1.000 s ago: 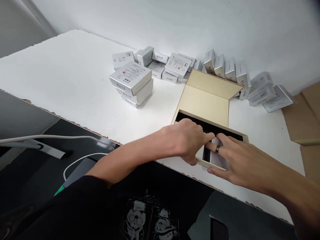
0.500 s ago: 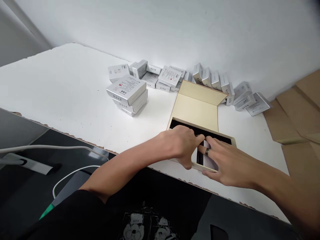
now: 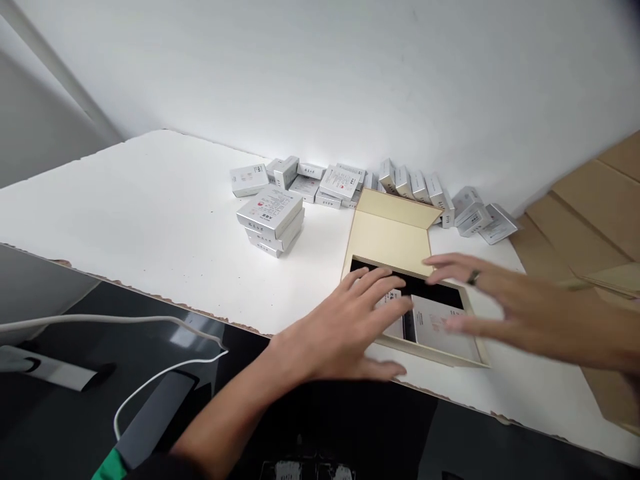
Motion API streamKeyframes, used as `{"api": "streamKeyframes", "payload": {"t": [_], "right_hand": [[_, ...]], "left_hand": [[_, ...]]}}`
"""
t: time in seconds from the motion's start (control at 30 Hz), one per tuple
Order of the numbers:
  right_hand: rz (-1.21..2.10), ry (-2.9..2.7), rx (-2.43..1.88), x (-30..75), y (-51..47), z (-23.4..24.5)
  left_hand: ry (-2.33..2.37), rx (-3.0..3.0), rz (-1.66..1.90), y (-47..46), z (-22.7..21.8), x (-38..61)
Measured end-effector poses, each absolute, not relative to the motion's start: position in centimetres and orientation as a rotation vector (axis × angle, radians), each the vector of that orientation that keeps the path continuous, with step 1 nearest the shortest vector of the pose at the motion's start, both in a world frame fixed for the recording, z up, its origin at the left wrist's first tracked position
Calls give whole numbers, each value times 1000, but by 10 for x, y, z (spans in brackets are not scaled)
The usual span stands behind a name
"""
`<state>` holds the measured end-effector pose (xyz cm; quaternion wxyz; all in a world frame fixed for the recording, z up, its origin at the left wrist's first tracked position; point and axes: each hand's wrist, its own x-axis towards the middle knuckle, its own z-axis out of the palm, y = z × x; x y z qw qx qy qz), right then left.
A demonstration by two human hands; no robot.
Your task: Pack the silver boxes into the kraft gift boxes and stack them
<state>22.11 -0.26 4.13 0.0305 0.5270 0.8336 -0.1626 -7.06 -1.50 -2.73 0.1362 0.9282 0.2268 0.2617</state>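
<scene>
A tan gift box (image 3: 395, 233) lies open on the white table, lid folded back, with a black-lined tray. Two small silver cartons (image 3: 440, 327) lie side by side in the tray. My left hand (image 3: 350, 327) rests flat over the left carton and the tray's near rim, fingers spread, open. My right hand (image 3: 500, 293), wearing a ring, hovers above the tray's right side with fingers stretched out and blurred, holding nothing.
A stack of three silver cartons (image 3: 273, 220) stands left of the gift box. Several more cartons (image 3: 400, 180) lie along the wall behind it. Brown cardboard sheets (image 3: 580, 220) lie at the right. A dark surface with white cables (image 3: 165, 380) is below the table's edge.
Both hands have left the cartons in the tray. The left now lies flat with fingers spread. The right has lifted and moved right, uncovering the right carton. The camera tilted down.
</scene>
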Motion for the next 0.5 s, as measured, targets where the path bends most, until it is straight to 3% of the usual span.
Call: {"api": "streamKeyframes", "payload": {"t": [0.07,0.17,0.33,0.5], "right_hand": [[-292,2615,1866,225,28,47],[-24,2581,1970,208,93,28],[220,2542,1822,170,177,-33],[382,2439,1897,176,192,-63]], "left_hand": [[597,2465,1163,-35,-44,-86],[610,2255,1485,-64,-68,-93],[595,2098,1681,-95,-101,-77],[476,1799,1879,-103,-133,-66]]}}
